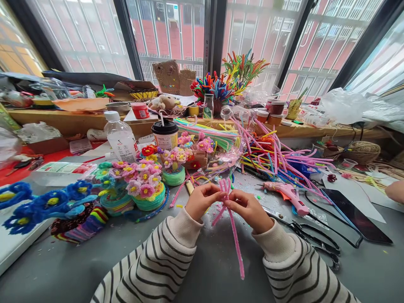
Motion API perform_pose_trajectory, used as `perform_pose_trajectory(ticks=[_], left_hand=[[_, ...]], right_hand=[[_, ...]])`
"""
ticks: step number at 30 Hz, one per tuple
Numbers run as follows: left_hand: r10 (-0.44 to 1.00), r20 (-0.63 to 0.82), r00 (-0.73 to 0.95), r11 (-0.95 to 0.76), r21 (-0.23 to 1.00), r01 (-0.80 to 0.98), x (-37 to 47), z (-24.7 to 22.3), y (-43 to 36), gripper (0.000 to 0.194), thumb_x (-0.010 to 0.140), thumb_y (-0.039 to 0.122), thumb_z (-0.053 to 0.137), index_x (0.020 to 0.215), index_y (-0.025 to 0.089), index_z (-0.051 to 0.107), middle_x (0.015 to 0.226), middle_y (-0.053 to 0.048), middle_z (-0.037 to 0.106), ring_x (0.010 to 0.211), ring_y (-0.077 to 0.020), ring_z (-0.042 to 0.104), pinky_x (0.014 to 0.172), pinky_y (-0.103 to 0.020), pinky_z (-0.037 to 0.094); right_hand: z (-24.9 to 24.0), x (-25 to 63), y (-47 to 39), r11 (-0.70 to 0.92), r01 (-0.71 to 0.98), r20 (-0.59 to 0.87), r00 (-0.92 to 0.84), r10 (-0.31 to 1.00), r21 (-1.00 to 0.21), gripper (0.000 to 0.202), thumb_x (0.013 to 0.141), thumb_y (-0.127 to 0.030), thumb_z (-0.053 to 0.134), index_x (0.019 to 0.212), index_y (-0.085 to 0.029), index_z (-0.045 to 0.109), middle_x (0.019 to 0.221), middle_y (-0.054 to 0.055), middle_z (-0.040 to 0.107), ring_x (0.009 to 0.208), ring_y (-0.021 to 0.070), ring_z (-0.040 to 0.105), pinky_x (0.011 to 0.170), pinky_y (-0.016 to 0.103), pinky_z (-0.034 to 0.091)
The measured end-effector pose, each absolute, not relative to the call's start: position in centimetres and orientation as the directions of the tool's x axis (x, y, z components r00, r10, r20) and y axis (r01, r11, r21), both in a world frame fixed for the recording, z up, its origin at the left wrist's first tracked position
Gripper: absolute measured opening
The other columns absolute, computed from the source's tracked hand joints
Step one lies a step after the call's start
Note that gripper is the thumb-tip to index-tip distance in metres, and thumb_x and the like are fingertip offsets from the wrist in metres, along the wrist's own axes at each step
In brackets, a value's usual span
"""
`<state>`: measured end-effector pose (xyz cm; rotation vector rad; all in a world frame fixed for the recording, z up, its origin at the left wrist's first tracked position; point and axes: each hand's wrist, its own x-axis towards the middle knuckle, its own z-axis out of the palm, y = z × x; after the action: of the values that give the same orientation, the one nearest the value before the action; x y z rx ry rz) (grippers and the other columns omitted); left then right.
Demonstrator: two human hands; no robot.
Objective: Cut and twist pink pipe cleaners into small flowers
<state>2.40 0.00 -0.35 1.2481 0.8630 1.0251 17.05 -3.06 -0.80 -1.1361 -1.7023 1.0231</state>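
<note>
Between my two hands is a small bunch of pink pipe cleaners (235, 240), crossed and bent near the top. One long end hangs down toward the table's front, and a shorter end slants off to the left. My left hand (203, 200) pinches the bunch from the left with thumb and forefinger. From the right, my right hand (248, 208) pinches it close to the same crossing point. The fingers partly cover the crossing, so how the stems join is hidden. Both hands are held above the grey table (217, 269).
Pots of fuzzy pink flowers (143, 179) and blue flowers (52, 202) stand left. A pink glue gun (288, 195), black-handled scissors (315, 240) and a phone (356, 214) lie right. Loose pipe cleaners (274, 153) heap behind. Another person's hand (395, 191) shows at the right edge.
</note>
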Motion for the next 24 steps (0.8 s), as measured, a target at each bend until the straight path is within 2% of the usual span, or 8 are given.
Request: perform_pose_trajectory(ticks=[3,13,20,24], left_hand=[[0.954,-0.003,0.299,0.057,0.983,-0.172,2.51,-0.39,-0.06,0.022,0.052,0.027,0.069,0.058,0.011,0.055,0.051,0.002,0.056,0.049,-0.0079,0.051,0.051,-0.021,0.043],[0.927,-0.219,0.304,0.326,0.872,-0.365,2.53,-0.62,-0.42,0.023,0.050,0.024,0.071,0.060,0.012,0.055,0.059,0.000,0.062,0.055,-0.0092,0.058,0.059,-0.022,0.048],[0.895,-0.226,0.385,0.378,0.842,-0.385,2.48,-0.91,-0.12,0.028,0.050,0.024,0.071,0.072,0.014,0.058,0.060,0.001,0.061,0.059,-0.0097,0.059,0.062,-0.021,0.046],[0.880,-0.231,0.415,0.387,0.855,-0.346,2.61,-0.83,-0.22,0.023,0.049,0.023,0.072,0.065,0.011,0.060,0.057,0.001,0.060,0.055,-0.0073,0.056,0.060,-0.019,0.044]], right_hand=[[-0.91,17.03,-3.00,0.258,0.258,0.210,-0.198,0.957,-0.931,0.020,0.069,-0.031,0.052,0.056,-0.017,0.045,0.057,-0.003,0.042,0.057,0.0098,0.040,0.053,0.022,0.032],[-1.21,16.91,-2.81,0.209,0.192,0.188,-0.122,0.975,-0.959,0.025,0.068,-0.036,0.052,0.055,-0.017,0.044,0.052,-0.005,0.037,0.051,0.0083,0.034,0.048,0.022,0.027],[-1.39,17.14,-2.66,0.154,0.128,0.140,-0.110,0.984,-0.980,0.025,0.067,-0.040,0.053,0.058,-0.017,0.050,0.052,-0.005,0.041,0.050,0.0079,0.035,0.049,0.021,0.029],[-0.93,17.10,-2.79,0.164,0.168,0.140,-0.144,0.980,-0.972,0.023,0.064,-0.039,0.057,0.063,-0.016,0.057,0.057,-0.002,0.051,0.056,0.0101,0.043,0.054,0.022,0.033]])
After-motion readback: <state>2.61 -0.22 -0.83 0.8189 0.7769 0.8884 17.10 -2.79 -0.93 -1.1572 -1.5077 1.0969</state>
